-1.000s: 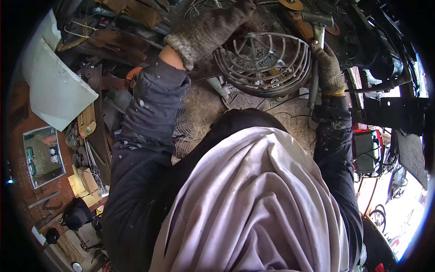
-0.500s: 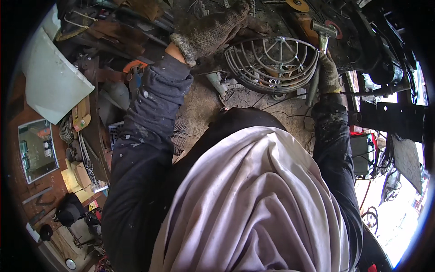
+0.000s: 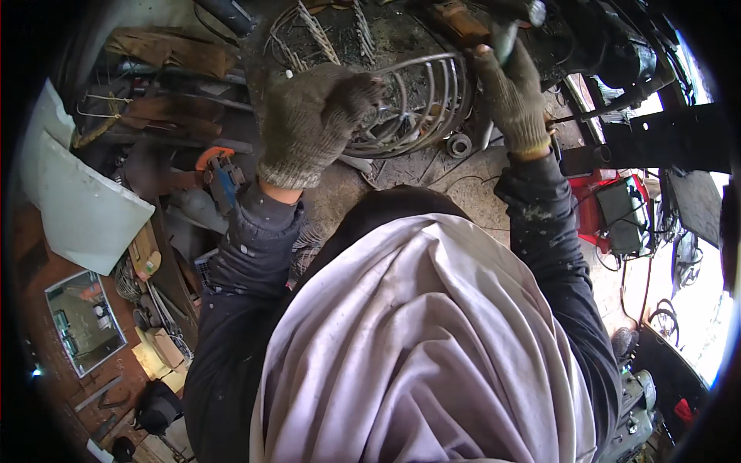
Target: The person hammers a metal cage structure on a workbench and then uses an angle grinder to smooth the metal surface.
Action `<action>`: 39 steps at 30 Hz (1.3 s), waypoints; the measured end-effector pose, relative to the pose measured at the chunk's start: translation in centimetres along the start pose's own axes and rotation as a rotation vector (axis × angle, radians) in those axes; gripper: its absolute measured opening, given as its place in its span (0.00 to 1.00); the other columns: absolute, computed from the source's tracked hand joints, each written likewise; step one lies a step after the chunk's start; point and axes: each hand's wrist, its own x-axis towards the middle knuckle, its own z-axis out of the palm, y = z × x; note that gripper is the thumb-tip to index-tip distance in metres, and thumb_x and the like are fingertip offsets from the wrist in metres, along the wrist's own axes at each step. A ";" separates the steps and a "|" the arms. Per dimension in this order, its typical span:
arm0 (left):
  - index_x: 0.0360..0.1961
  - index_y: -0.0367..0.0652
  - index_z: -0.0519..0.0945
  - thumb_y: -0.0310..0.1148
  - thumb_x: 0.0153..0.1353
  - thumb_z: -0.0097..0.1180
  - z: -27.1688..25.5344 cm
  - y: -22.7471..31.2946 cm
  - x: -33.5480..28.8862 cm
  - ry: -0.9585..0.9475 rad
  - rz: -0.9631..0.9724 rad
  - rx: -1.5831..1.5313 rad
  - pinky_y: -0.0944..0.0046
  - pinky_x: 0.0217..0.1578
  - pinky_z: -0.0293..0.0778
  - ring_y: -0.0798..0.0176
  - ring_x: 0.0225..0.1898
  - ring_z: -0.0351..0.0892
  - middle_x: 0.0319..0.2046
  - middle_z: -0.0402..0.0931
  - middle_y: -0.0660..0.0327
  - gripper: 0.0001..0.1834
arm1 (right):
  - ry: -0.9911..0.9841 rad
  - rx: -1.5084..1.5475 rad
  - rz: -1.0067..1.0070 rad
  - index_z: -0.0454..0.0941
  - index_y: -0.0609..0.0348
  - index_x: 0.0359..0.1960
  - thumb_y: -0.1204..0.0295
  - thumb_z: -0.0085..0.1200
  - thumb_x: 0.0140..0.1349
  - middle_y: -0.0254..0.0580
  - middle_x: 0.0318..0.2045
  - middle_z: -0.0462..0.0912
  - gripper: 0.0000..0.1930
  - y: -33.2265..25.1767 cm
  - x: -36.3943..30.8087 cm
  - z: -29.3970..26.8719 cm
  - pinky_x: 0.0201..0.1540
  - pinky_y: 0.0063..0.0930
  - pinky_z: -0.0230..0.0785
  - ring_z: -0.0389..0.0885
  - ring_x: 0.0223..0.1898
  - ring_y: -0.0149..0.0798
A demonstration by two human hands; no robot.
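Note:
My left hand (image 3: 312,119), in a knitted grey glove, grips the left side of a rounded basket-like frame (image 3: 417,141) made of bent metal rods. Its fingers hide that end of the frame. On the right, my gloved right hand (image 3: 515,100) is closed around the handle of a hammer (image 3: 505,43). The hammer's metal head is up at the top edge, partly blurred, and the handle's lower end sticks out below the hand. A bare thumb tip shows through the right glove. The frame sits between my hands, over the near edge of the dark workbench.
Twisted metal rods (image 3: 320,32) lie on the bench beyond my left hand. A metal ring (image 3: 458,145) is just below the frame's right side. An orange-and-blue tool (image 3: 220,174) and a white panel (image 3: 93,185) are at left; a red-and-black machine (image 3: 621,208) stands at right.
My left hand has come back from the far side of the bench onto the frame, which has shifted left and tilted. My right hand has moved slightly left with the hammer. The view has shifted.

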 end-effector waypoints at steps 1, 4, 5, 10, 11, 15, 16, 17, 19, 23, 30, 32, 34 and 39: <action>0.33 0.36 0.83 0.45 0.61 0.63 -0.6 -0.2 0.1 0.003 0.008 0.014 0.60 0.29 0.74 0.56 0.26 0.82 0.24 0.81 0.53 0.19 | 0.107 -0.006 -0.213 0.77 0.66 0.44 0.63 0.57 0.66 0.44 0.35 0.83 0.16 -1.1 0.1 0.3 0.38 0.31 0.72 0.80 0.34 0.34; 0.33 0.38 0.83 0.41 0.62 0.62 -2.6 -0.4 0.1 0.066 -0.006 0.157 0.59 0.31 0.75 0.54 0.27 0.82 0.26 0.81 0.53 0.15 | 0.120 0.110 -0.230 0.73 0.65 0.50 0.67 0.57 0.67 0.45 0.36 0.83 0.16 -3.4 -3.5 0.1 0.35 0.28 0.72 0.81 0.37 0.34; 0.32 0.38 0.84 0.41 0.61 0.64 -2.8 -0.6 0.2 0.081 0.041 0.164 0.60 0.31 0.75 0.55 0.27 0.83 0.26 0.82 0.54 0.15 | 0.114 0.124 -0.235 0.73 0.65 0.50 0.67 0.57 0.67 0.45 0.36 0.83 0.16 -4.3 -5.0 0.5 0.35 0.28 0.72 0.81 0.37 0.34; 0.31 0.39 0.85 0.40 0.59 0.66 -3.0 -0.2 0.4 0.157 0.171 0.175 0.59 0.29 0.76 0.56 0.27 0.83 0.26 0.82 0.55 0.13 | -0.240 0.253 -0.019 0.70 0.67 0.55 0.63 0.55 0.67 0.48 0.42 0.82 0.22 -6.8 -8.3 0.3 0.41 0.33 0.73 0.81 0.43 0.38; 0.31 0.39 0.85 0.41 0.59 0.66 -3.1 -0.2 0.4 0.155 0.155 0.161 0.59 0.29 0.76 0.56 0.26 0.83 0.25 0.82 0.55 0.14 | -0.249 0.235 0.044 0.69 0.65 0.57 0.61 0.56 0.66 0.51 0.40 0.82 0.24 -7.4 -8.6 0.4 0.43 0.36 0.73 0.82 0.42 0.44; 0.34 0.39 0.83 0.37 0.59 0.66 -3.1 0.2 0.2 0.102 0.137 0.148 0.59 0.32 0.77 0.54 0.29 0.82 0.27 0.82 0.55 0.11 | -0.298 -0.014 0.073 0.69 0.63 0.57 0.58 0.56 0.66 0.54 0.36 0.82 0.25 -9.0 -7.9 0.5 0.44 0.37 0.73 0.84 0.38 0.52; 0.34 0.39 0.83 0.37 0.59 0.66 -3.0 0.1 0.3 0.105 0.138 0.146 0.59 0.32 0.77 0.54 0.29 0.82 0.27 0.82 0.55 0.11 | -0.299 -0.017 0.072 0.69 0.63 0.57 0.58 0.56 0.66 0.54 0.36 0.82 0.25 -9.1 -7.9 0.4 0.44 0.37 0.73 0.84 0.38 0.52; 0.32 0.40 0.84 0.40 0.59 0.66 -2.8 -0.2 0.4 0.146 0.199 0.197 0.59 0.30 0.76 0.53 0.27 0.82 0.25 0.82 0.55 0.12 | -0.296 -0.014 0.111 0.70 0.64 0.56 0.58 0.56 0.66 0.54 0.36 0.82 0.25 -9.2 -7.8 0.2 0.44 0.37 0.73 0.84 0.38 0.51; 0.29 0.42 0.84 0.42 0.58 0.66 -2.7 -0.5 0.6 0.187 0.253 0.251 0.59 0.28 0.76 0.53 0.25 0.82 0.23 0.81 0.55 0.14 | -0.240 0.036 0.108 0.70 0.66 0.56 0.57 0.55 0.67 0.54 0.38 0.82 0.25 -8.5 -7.9 -0.2 0.45 0.36 0.73 0.84 0.40 0.46; 0.29 0.42 0.84 0.43 0.58 0.67 -2.6 -0.9 0.2 0.194 0.221 0.232 0.58 0.26 0.75 0.53 0.24 0.82 0.23 0.81 0.55 0.14 | 0.108 0.451 -0.128 0.69 0.71 0.54 0.56 0.52 0.70 0.48 0.32 0.78 0.26 -10.0 -7.1 -0.8 0.15 0.26 0.66 0.71 0.14 0.33; 0.30 0.38 0.83 0.40 0.59 0.67 -2.9 -0.4 0.4 0.173 0.246 0.185 0.60 0.30 0.76 0.55 0.27 0.82 0.24 0.81 0.55 0.14 | 0.074 0.408 -0.092 0.68 0.65 0.55 0.60 0.54 0.67 0.43 0.33 0.78 0.23 -8.7 -9.3 0.6 0.16 0.28 0.67 0.73 0.18 0.34; 0.30 0.41 0.84 0.42 0.59 0.66 -2.7 -0.7 0.4 0.184 0.197 0.180 0.59 0.28 0.76 0.55 0.25 0.82 0.23 0.81 0.56 0.14 | -0.221 -0.173 -0.294 0.68 0.65 0.55 0.63 0.51 0.69 0.43 0.37 0.78 0.20 -8.0 -7.5 -0.4 0.17 0.25 0.66 0.72 0.19 0.30; 0.29 0.43 0.85 0.44 0.59 0.65 -2.9 -1.1 0.6 0.188 0.154 0.173 0.59 0.25 0.75 0.54 0.23 0.81 0.22 0.81 0.56 0.15 | 0.094 0.332 -0.027 0.69 0.65 0.53 0.62 0.50 0.70 0.41 0.32 0.77 0.19 -8.8 -9.5 0.4 0.17 0.22 0.65 0.72 0.18 0.28; 0.30 0.45 0.86 0.41 0.58 0.65 -3.3 -1.2 0.8 0.233 0.254 0.251 0.59 0.27 0.76 0.54 0.26 0.83 0.24 0.81 0.58 0.11 | -0.366 0.970 -0.515 0.74 0.63 0.49 0.60 0.55 0.67 0.45 0.28 0.77 0.19 -10.8 -3.9 -3.4 0.13 0.26 0.65 0.71 0.17 0.34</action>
